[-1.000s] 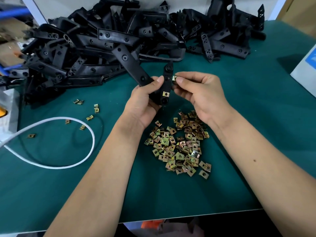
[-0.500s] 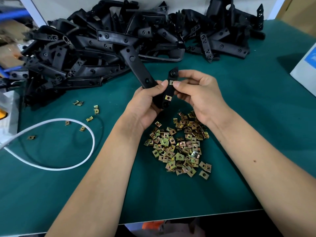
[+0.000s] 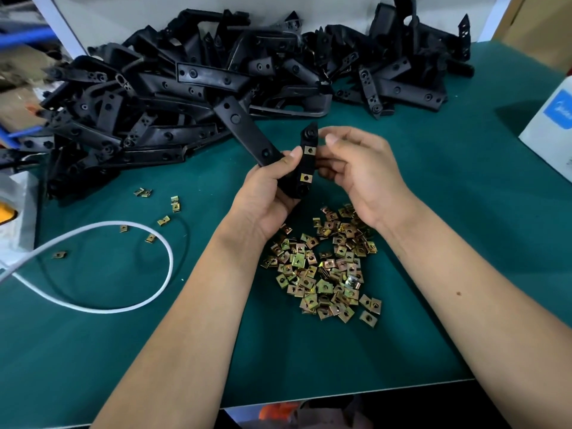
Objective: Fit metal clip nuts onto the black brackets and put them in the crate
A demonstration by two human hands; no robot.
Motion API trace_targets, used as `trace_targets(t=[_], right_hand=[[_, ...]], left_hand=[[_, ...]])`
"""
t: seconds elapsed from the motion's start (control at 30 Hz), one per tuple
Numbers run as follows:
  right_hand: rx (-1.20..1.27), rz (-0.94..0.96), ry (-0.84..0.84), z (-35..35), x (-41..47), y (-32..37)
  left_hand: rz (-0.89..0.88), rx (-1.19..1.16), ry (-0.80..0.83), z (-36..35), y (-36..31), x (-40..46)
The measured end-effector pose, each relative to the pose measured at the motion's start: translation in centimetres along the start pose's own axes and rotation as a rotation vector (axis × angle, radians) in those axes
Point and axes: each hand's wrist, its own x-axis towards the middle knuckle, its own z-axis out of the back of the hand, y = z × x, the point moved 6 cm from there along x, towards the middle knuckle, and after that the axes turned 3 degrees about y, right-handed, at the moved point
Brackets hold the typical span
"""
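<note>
My left hand (image 3: 268, 193) grips a black bracket (image 3: 247, 131) above the green table. The bracket's short arm (image 3: 307, 164) points up and carries two brass clip nuts, an upper clip nut (image 3: 309, 150) and a lower clip nut (image 3: 305, 178). My right hand (image 3: 360, 171) is just right of that arm, fingers loosely curled, thumb lifted off the upper nut; its lower fingers seem to touch the bracket's edge. A heap of loose clip nuts (image 3: 325, 267) lies below both hands. No crate is in view.
A large pile of black brackets (image 3: 198, 88) fills the back of the green table (image 3: 464, 212). A white cable loop (image 3: 139, 292) and a few stray clip nuts (image 3: 175, 204) lie at left. A white box (image 3: 551, 125) stands at the right edge.
The second clip nut went onto the bracket's short arm above the first. My right thumb and finger then let go and drew slightly right. The bracket dropped a little.
</note>
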Motion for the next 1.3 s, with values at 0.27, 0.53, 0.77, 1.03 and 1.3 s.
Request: trace_targets(t=[0.27,0.53,0.77,1.03,1.3], right_hand=[[-0.150,-0.039,-0.013,0.7,0.2,-0.7],[-0.593,0.234,-0.106,1.1,-0.7,1.8],[-0.344,0.123,-0.345,7.6,-4.7,4.1],[-0.009,0.286,-0.757,27.0,-19.0,11.6],[-0.083,-0.015,-1.334,46.4,-39.9,6.6]], left_hand=[[-0.008,-0.033,-0.044,0.0,-0.1,-0.2],[-0.082,0.117,-0.071,-1.0,-0.3,-0.6],[-0.180,0.339,-0.026,-9.9,1.6,-0.9],[-0.382,0.661,0.462,-35.4,12.3,-8.4],[0.147,0.905,0.788,-46.5,33.2,-17.8]])
